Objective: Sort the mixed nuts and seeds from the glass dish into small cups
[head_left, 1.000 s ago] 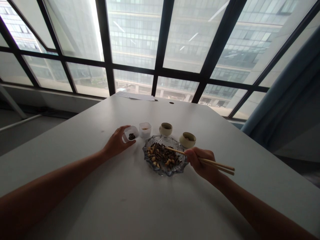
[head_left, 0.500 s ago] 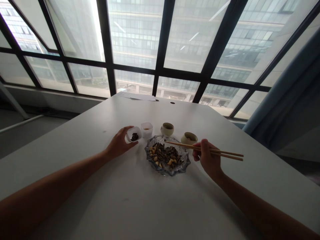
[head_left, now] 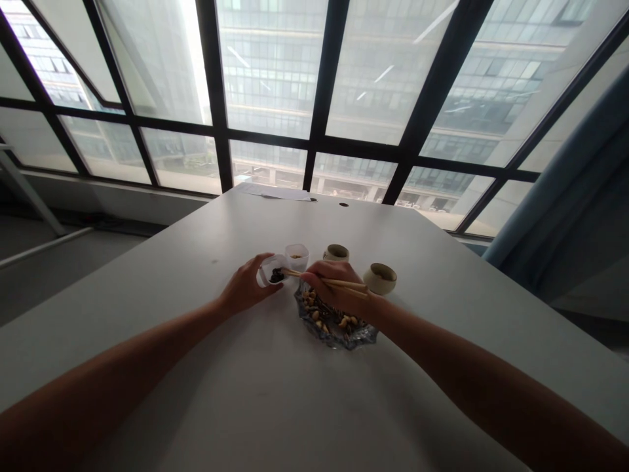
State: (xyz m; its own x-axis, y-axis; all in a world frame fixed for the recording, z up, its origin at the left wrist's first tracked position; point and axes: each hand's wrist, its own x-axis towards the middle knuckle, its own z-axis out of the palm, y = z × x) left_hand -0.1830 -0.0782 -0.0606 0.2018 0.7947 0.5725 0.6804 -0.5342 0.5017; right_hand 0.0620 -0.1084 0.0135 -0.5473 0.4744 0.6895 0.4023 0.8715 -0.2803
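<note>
My left hand (head_left: 248,285) grips a small translucent plastic cup (head_left: 265,273), which is tilted and holds dark seeds (head_left: 276,276). With my right hand (head_left: 335,282) I hold a pair of wooden chopsticks (head_left: 344,284); their tips reach to the mouth of that cup. Below my right hand lies a scalloped glass dish (head_left: 338,341) with striped sunflower seeds and pale tan nuts (head_left: 319,321), partly covered by the hand. Just behind the held cup stands a second translucent cup (head_left: 297,257) with a few light bits inside.
A small beige cup (head_left: 336,252) stands behind my right hand, partly hidden. Another beige cup (head_left: 380,278) with something in it is to the right. Papers (head_left: 272,191) lie at the far end of the white table (head_left: 236,406), before the windows.
My right hand has swung left with the chopsticks, from the dish's right side to over the dish, bringing the tips to the held cup. The left hand keeps its grip.
</note>
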